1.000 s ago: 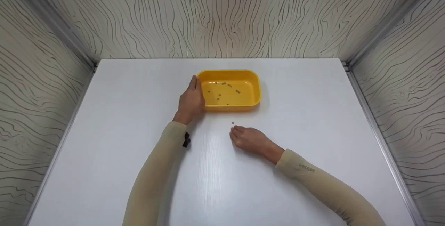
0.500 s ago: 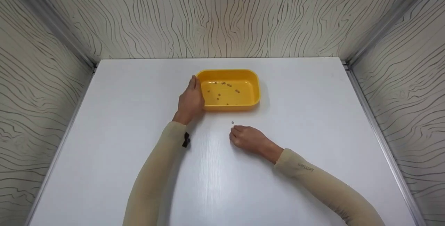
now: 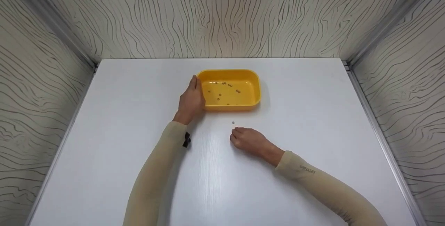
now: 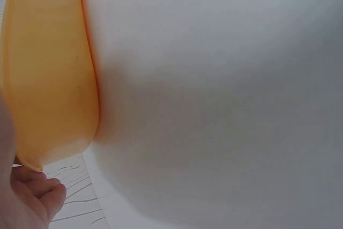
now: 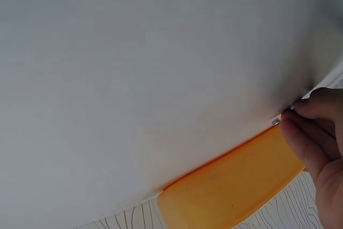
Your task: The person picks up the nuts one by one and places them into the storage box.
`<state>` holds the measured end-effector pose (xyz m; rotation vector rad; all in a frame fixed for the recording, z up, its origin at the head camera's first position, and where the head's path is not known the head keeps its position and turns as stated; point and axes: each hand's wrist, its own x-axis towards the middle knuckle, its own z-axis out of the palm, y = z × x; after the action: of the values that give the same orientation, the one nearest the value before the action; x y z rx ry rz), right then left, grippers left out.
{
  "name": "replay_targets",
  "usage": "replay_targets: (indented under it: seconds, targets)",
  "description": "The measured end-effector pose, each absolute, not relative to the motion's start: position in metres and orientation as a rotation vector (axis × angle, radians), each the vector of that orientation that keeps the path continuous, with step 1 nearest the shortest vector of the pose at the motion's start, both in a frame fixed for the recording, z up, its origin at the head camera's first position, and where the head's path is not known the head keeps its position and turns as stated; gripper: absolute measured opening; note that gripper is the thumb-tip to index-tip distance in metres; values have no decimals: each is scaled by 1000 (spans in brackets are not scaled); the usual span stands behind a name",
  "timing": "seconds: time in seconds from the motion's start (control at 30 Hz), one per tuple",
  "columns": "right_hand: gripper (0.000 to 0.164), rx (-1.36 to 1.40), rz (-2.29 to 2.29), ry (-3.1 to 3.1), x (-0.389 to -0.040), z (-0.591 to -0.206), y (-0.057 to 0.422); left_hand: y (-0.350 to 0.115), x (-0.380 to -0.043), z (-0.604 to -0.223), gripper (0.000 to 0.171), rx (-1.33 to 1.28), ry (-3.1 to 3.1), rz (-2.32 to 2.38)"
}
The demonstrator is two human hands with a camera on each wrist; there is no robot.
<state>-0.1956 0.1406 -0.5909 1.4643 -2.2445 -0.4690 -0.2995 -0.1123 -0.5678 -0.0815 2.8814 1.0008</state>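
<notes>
A yellow plastic tray (image 3: 229,108) stands near the back of the white table. My left hand (image 3: 190,101) holds its left side, and in the left wrist view the fingers (image 4: 51,199) curl at the rim. Several small grey metal nuts (image 3: 237,91) lie scattered on the tray floor. Just in front of the tray, one small nut (image 3: 233,122) rests on the table. My right hand (image 3: 251,142) is right beside it, close over the tabletop. In the right wrist view its thumb and forefinger pinch a tiny shiny nut (image 5: 292,107), mostly hidden by the fingertips.
The white table (image 3: 313,114) is bordered by wood-grain patterned panels (image 3: 222,17) at the back and both sides. Metal rails (image 3: 382,142) run along the side edges. A black clip-like piece (image 3: 186,139) sits at the left sleeve's cuff.
Almost nothing differs. The right hand shifts very slightly, with its fingers still close to the nut on the table. The left hand and tray keep their place.
</notes>
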Motion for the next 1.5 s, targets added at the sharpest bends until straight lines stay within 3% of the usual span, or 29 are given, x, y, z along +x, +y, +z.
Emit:
replay_targets:
  seconds: [0.3,0.6,0.83,1.2,1.5]
  targets:
    - [16,1475,-395,-2377,-196,-585,137,-114,-297,-568,59,144,3085,647]
    - [18,1484,-298,-2432,-192,-587,138,-113,-298,-568,61,92,3028,671]
    - [16,1482,-333,-2399,-190,-588,139,-112,-301,-566,61,-69,2880,958]
    - [14,1537,-259,-2377,-186,-585,140,-111,-299,-567,61,19,2993,712]
    - [22,1557,171,-2498,-188,-577,141,-110,-299,-566,61,13,2993,722]
